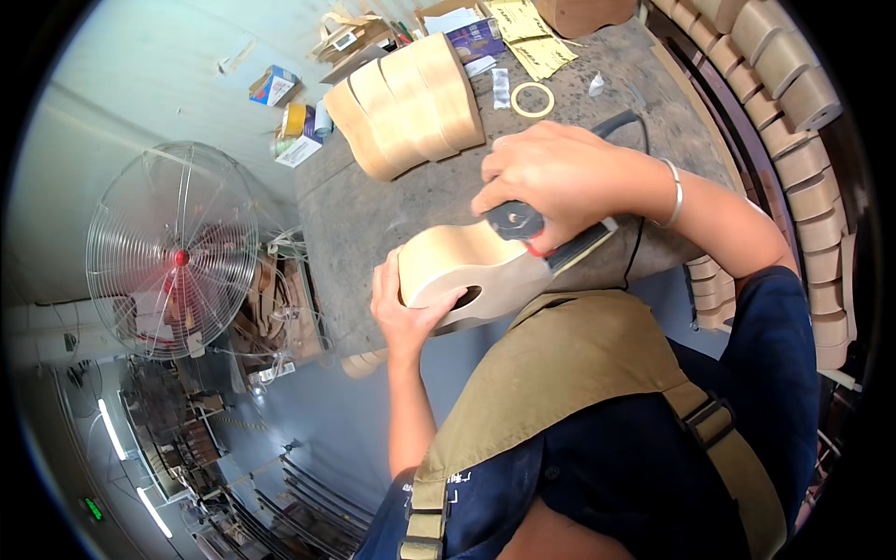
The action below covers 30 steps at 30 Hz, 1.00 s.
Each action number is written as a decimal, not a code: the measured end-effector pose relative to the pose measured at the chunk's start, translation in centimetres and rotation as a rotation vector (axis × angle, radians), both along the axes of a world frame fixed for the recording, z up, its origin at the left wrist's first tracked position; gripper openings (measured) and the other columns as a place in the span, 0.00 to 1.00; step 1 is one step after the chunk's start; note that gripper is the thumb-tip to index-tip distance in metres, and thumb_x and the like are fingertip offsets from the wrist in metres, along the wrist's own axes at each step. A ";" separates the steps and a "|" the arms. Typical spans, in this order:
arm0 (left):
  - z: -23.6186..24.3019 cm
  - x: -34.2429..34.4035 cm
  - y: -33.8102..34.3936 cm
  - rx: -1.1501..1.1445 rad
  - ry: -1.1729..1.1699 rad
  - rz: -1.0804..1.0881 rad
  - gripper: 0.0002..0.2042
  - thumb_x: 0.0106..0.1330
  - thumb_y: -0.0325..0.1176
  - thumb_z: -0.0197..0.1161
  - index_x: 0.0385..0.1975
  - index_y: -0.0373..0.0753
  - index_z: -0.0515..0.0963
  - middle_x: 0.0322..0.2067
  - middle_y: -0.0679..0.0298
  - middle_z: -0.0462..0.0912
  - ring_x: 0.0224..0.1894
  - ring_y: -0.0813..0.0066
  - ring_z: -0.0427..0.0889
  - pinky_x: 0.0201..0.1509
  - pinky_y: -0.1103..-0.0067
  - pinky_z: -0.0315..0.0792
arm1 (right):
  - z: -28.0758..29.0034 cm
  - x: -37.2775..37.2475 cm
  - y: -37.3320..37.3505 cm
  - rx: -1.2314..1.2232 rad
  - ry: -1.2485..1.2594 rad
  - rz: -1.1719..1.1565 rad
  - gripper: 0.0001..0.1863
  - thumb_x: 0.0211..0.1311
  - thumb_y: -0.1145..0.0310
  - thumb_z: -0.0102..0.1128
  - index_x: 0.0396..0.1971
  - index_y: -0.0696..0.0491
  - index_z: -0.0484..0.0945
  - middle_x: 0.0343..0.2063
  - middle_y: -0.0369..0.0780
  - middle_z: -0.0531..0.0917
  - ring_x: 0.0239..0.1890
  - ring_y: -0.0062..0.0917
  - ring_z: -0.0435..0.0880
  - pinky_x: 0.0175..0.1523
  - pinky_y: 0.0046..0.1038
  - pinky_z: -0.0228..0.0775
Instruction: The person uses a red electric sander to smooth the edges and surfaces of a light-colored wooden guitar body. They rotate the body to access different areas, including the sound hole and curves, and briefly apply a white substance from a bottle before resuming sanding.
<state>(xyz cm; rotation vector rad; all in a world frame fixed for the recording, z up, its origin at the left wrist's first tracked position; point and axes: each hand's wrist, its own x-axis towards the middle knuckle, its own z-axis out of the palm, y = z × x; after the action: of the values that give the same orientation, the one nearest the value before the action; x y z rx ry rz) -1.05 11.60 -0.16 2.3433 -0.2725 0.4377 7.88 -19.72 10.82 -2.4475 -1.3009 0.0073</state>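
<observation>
A pale wooden ukulele body (471, 257) with a dark round sound hole lies at the near edge of the workbench, close to my apron. My left hand (403, 306) grips its rounded left end, the thumb on the top face near the hole. Wrapped in my right hand (571, 175) is a corded power sander (515, 221) with a black round knob and a bit of red. Its flat lower part overlaps the right end of the body; whether they touch is hard to tell. The hand covers most of the tool.
Several ukulele bodies (415, 107) stand in a row on the dark workbench (336, 210). Beyond them are yellow packets (527, 42) and a tape roll (532, 100). A black cord (638, 247) hangs at the right. More bodies (803, 163) line a rack; a large fan (173, 252) stands left.
</observation>
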 end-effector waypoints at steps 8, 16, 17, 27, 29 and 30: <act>-0.3 1.1 0.0 -0.007 0.076 0.093 0.47 0.36 0.48 0.91 0.61 0.37 0.79 0.45 0.56 0.84 0.45 0.56 0.85 0.50 0.63 0.80 | -1.1 -3.3 -2.2 0.347 -0.166 -0.235 0.27 0.40 0.64 0.81 0.48 0.45 0.89 0.41 0.35 0.86 0.41 0.34 0.84 0.43 0.34 0.79; 1.2 2.9 -2.5 0.004 0.093 0.051 0.42 0.38 0.36 0.85 0.61 0.40 0.80 0.44 0.55 0.84 0.48 0.52 0.85 0.54 0.61 0.79 | -2.2 -3.4 1.6 0.707 -0.209 -0.278 0.34 0.34 0.71 0.81 0.51 0.46 0.89 0.43 0.39 0.87 0.42 0.36 0.86 0.47 0.34 0.82; 1.2 3.0 -2.6 -0.002 0.091 0.060 0.41 0.38 0.35 0.84 0.61 0.40 0.80 0.45 0.55 0.84 0.48 0.51 0.85 0.54 0.61 0.79 | -2.5 -3.4 1.8 0.713 -0.213 -0.277 0.34 0.34 0.71 0.81 0.51 0.46 0.89 0.43 0.39 0.87 0.41 0.35 0.86 0.46 0.34 0.82; 0.3 3.4 -1.3 0.027 0.076 0.077 0.45 0.37 0.47 0.91 0.59 0.35 0.80 0.44 0.52 0.84 0.46 0.51 0.86 0.52 0.61 0.80 | -4.5 -3.7 0.1 0.513 -0.262 -0.249 0.35 0.35 0.64 0.85 0.52 0.41 0.87 0.47 0.35 0.85 0.41 0.33 0.84 0.41 0.34 0.82; 0.1 3.5 -1.1 0.016 0.061 0.095 0.44 0.38 0.46 0.92 0.58 0.33 0.81 0.43 0.53 0.85 0.44 0.55 0.86 0.52 0.64 0.81 | -4.8 -3.8 -0.2 0.451 -0.256 -0.219 0.36 0.34 0.64 0.86 0.53 0.41 0.86 0.48 0.35 0.85 0.40 0.34 0.84 0.41 0.35 0.81; 0.0 3.5 -1.0 0.010 0.072 0.098 0.45 0.37 0.46 0.91 0.59 0.34 0.81 0.43 0.53 0.85 0.44 0.54 0.86 0.51 0.63 0.81 | -4.9 -3.9 -0.4 0.415 -0.252 -0.206 0.37 0.34 0.64 0.86 0.53 0.41 0.85 0.48 0.35 0.85 0.40 0.34 0.83 0.41 0.35 0.81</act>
<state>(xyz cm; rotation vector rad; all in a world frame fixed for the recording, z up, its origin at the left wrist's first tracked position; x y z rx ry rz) 2.43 10.56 -0.12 2.3841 -0.1262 0.3982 3.95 -20.12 5.93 -2.2519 -1.0100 -0.5811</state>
